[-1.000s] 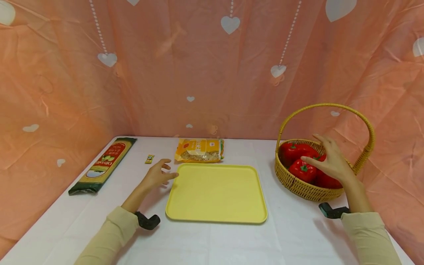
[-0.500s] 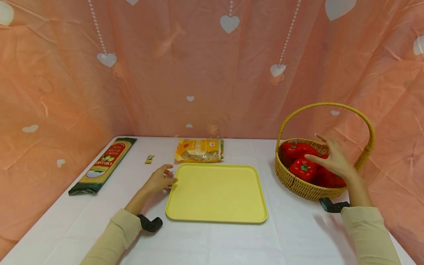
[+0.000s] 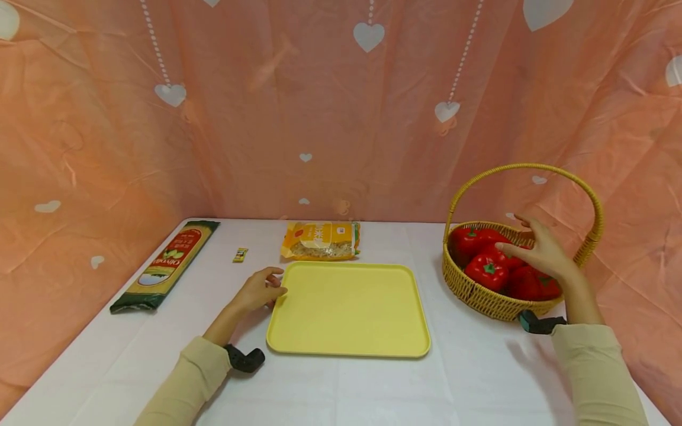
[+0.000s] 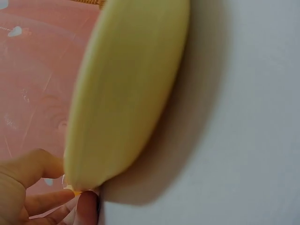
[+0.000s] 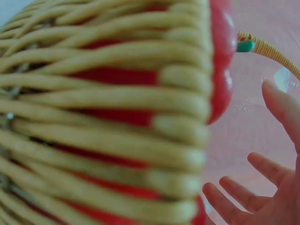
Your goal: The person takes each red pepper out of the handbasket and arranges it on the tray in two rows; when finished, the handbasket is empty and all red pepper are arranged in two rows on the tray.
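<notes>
At the left rim of the yellow tray (image 3: 348, 310), my left hand (image 3: 254, 291) pinches the edge, thumb over the top and fingers at the outer side. The left wrist view shows the thumb (image 4: 40, 166) against the rim and fingertips close below. My right hand (image 3: 543, 251) hovers over the wicker basket (image 3: 482, 299), fingers spread and holding nothing. Several red bell peppers (image 3: 487, 272) fill that basket. In the right wrist view the woven wall (image 5: 112, 103) blocks most of the peppers, and the hand (image 5: 276, 192) shows beyond the rim.
A long green-and-tan food packet (image 3: 167, 266) lies at the table's left side. Near it is a small yellow wrapped piece (image 3: 240, 255). Behind the tray lies a yellow bag of grain (image 3: 321, 241). The basket's tall handle (image 3: 524, 168) arches over the peppers.
My left hand has come down and slightly right onto the tray's rim. My right hand has shifted a little to the right over the peppers. Tray and basket stay in place.
</notes>
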{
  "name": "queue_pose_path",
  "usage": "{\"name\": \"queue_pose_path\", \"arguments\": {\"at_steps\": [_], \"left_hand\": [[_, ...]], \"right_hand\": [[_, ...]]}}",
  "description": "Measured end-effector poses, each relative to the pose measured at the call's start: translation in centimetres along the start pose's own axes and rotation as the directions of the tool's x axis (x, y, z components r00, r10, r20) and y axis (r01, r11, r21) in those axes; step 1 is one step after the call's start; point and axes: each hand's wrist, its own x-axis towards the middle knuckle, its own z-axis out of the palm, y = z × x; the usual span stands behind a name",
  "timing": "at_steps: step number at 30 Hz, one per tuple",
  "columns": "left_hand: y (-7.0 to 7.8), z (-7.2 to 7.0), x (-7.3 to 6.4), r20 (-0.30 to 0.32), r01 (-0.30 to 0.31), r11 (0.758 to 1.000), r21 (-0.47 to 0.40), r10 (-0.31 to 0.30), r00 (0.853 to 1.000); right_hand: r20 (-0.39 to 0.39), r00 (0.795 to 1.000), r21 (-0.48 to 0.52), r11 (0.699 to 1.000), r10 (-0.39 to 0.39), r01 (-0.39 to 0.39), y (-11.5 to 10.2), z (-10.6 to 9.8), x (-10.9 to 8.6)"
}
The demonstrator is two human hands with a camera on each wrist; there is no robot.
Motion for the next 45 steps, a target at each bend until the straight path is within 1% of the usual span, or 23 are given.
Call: {"name": "queue_pose_path", "arguments": {"at_steps": [5,8,12,20,23,27,35,41,45], "left_hand": [[0.0,0.0,-0.1,-0.005,-0.004,1.000,-0.022,0.004,1.000],[0.0,0.1,-0.1,-0.006,-0.012,0.999,-0.030,0.012,1.000],[0.0,0.2,-0.2,-0.007,-0.005,0.999,-0.033,0.005,1.000],[-0.1,0.2,-0.2,-0.004,0.018,1.000,-0.025,-0.018,1.000],[-0.2,0.2,-0.2,-0.001,0.013,1.000,-0.016,-0.013,1.000],[-0.4,0.1,-0.2,0.000,0.012,1.000,-0.019,-0.012,1.000],[-0.6,0.1,-0.2,0.009,0.017,1.000,-0.010,-0.017,1.000],[-0.8,0.1,-0.2,0.012,0.011,1.000,-0.024,-0.011,1.000],[-0.8,0.1,-0.1,0.012,0.000,0.999,-0.032,0.000,1.000]], "right_hand": [[0.016,1.000,0.023,1.000,0.015,-0.015,-0.4,-0.4,0.5],[0.024,0.999,0.032,0.999,0.036,-0.037,-0.7,-0.6,0.8],[0.036,0.998,0.047,0.997,0.059,-0.061,-1.1,-0.7,1.2],[0.047,0.997,0.034,0.997,0.063,-0.065,-1.5,-0.9,2.0],[0.061,0.997,0.042,0.998,0.044,-0.047,-1.3,-0.8,2.4],[0.071,0.997,0.057,0.997,0.040,-0.044,-1.0,-0.6,2.9],[0.038,0.998,0.104,0.993,0.047,-0.050,-0.4,0.1,3.5],[0.000,0.998,0.134,0.989,0.061,-0.061,-0.2,0.6,3.6],[0.012,0.997,0.153,0.985,0.076,-0.077,0.0,0.8,4.0]]}}
